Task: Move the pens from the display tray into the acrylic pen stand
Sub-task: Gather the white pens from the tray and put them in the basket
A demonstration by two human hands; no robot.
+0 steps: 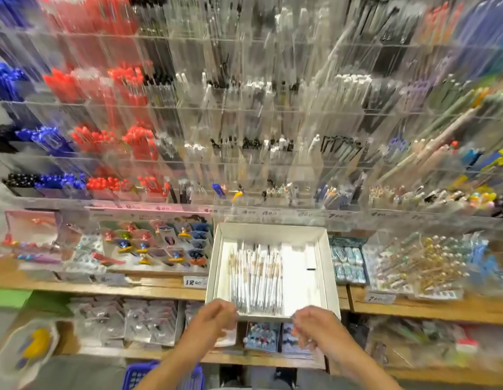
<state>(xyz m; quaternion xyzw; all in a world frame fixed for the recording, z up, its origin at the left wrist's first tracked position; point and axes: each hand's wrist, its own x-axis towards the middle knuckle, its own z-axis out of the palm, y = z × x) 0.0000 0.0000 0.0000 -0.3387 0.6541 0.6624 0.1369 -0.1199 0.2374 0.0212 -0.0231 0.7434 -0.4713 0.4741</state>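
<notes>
Stationery fills the whole view, and the frame is smeared with motion blur. Tiers of clear acrylic pen stand (244, 170) compartments rise at the back, packed with blue, red, black and white pens standing on end. Below the stand, a white display tray (325, 266) sits on the wooden shelf (413, 308), its near edge overhanging the shelf front. White pens (256, 277) lie side by side in the tray's left half, lengthwise from near to far; the right half is mostly bare. Left of the tray are carded trinkets (157, 243) and a price tag (195, 282); right of it, clear packets of small ornaments (413, 263). The left hand (213, 319) and right hand (315, 323) are at the tray's near edge, fingers curled. Whether either one grips the rim or a pen, I cannot tell through the blur.
</notes>
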